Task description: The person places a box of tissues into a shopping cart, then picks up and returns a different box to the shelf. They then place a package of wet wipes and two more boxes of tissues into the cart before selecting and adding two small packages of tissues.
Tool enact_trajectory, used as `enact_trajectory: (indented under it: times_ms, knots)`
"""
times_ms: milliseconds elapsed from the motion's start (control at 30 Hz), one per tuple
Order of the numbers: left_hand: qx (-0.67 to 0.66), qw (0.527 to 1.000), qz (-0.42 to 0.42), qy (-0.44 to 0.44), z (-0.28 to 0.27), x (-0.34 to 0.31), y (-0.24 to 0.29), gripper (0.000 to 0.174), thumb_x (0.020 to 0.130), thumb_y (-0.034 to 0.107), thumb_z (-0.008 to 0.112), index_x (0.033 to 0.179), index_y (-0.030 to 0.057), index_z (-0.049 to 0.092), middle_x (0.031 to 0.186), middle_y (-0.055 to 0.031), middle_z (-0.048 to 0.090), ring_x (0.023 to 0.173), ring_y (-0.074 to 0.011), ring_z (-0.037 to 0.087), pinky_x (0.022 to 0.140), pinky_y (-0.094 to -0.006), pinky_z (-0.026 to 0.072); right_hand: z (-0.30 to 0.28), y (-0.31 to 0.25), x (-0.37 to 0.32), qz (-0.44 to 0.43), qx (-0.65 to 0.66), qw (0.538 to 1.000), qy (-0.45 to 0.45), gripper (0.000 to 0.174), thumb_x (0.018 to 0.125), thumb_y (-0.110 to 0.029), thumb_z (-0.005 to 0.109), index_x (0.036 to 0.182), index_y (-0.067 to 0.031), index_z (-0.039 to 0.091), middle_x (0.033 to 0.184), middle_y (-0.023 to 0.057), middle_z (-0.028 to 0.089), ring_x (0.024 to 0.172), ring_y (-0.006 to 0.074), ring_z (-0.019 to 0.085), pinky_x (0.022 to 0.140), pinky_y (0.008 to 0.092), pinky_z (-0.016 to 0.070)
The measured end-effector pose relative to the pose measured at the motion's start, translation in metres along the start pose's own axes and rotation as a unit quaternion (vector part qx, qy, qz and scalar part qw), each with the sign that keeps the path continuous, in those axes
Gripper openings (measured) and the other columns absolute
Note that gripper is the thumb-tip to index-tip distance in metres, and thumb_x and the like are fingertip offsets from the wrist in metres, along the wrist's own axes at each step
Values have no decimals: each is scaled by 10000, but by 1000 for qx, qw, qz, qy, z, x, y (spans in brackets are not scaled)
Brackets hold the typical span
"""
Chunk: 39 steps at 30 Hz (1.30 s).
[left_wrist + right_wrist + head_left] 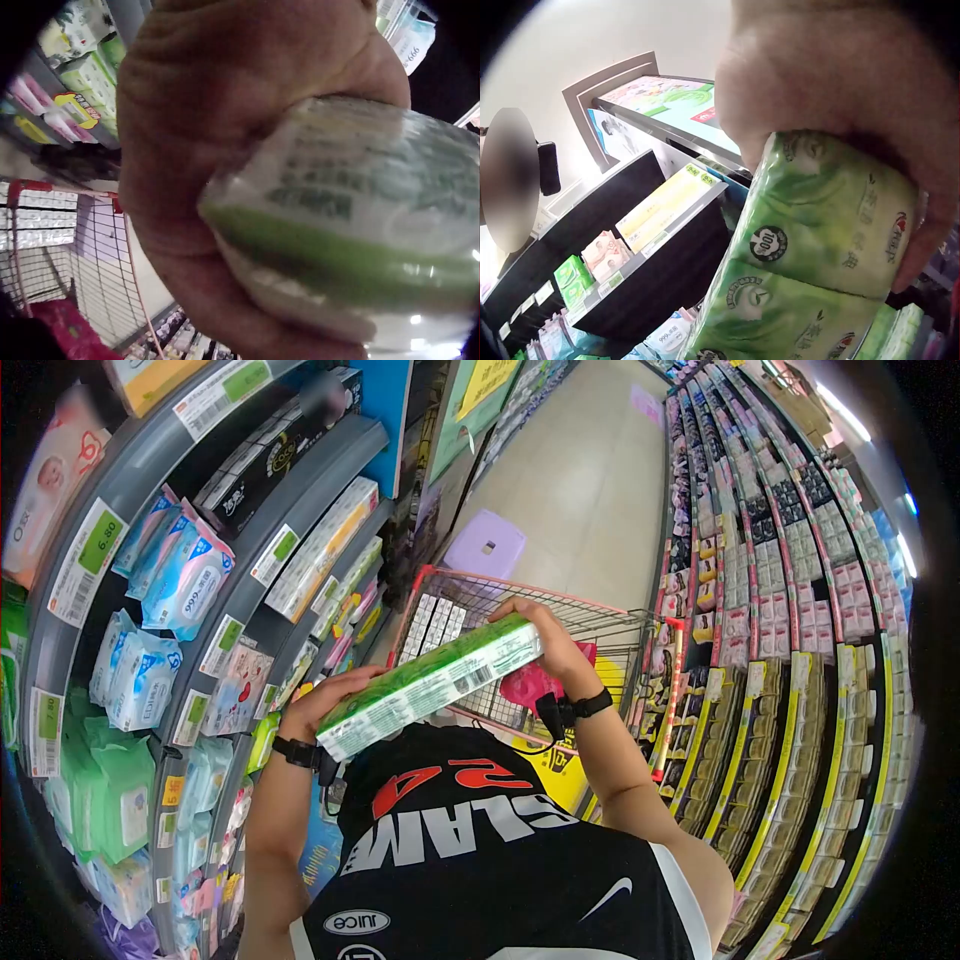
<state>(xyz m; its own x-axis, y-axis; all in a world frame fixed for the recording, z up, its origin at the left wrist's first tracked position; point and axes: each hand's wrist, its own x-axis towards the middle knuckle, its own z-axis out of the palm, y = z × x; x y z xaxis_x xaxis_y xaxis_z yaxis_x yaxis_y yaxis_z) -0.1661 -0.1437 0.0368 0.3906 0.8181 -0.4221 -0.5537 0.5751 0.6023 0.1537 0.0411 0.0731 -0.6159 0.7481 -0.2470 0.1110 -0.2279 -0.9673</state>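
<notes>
A long green and white plastic-wrapped pack (pixel 432 684) is held level in front of the person's chest, over the near end of a wire shopping cart (pixel 455 622). My left hand (pixel 322 705) grips its near left end, and my right hand (pixel 548 640) grips its far right end. The left wrist view shows the palm wrapped round the pack's end (pixel 352 225). Seen from the right wrist, fingers curl over green printed tissue packs (pixel 810 255).
Curved shelves (pixel 260 560) at the left carry blue and green wipe packs. Shelves (pixel 790 660) of small boxed goods line the right side. A purple stool (pixel 485 547) stands beyond the cart in the aisle. A pink bag (pixel 530 685) lies in the cart.
</notes>
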Motion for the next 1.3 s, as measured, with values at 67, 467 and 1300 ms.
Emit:
enact_trajectory:
  times_ms: [67,467,1300]
  knots:
    - [8,1000,-2,6,-2,-1,-3,544,957,221,600,1422,-30,473,1365,-145,586,1190,-205,606,1022,-309,463,4,-3,-2,5,-2,1000,0,425,948,-302,388,985,25,657,969,118,654,910,203,598,848,312,456]
    - [24,1000,15,5,-13,-11,-18,603,970,268,584,1453,-42,397,1381,-145,560,1216,-200,583,1030,-317,448,11,11,-2,-3,-25,1000,-7,459,955,-384,429,1056,12,639,940,123,670,857,193,651,787,320,512]
    - [719,550,341,254,51,59,-37,711,757,197,775,1389,94,465,1224,-135,604,1100,-335,583,925,-451,472,85,73,6,129,273,950,79,497,952,-209,661,1346,-123,369,1315,82,520,1161,264,557,1002,503,454]
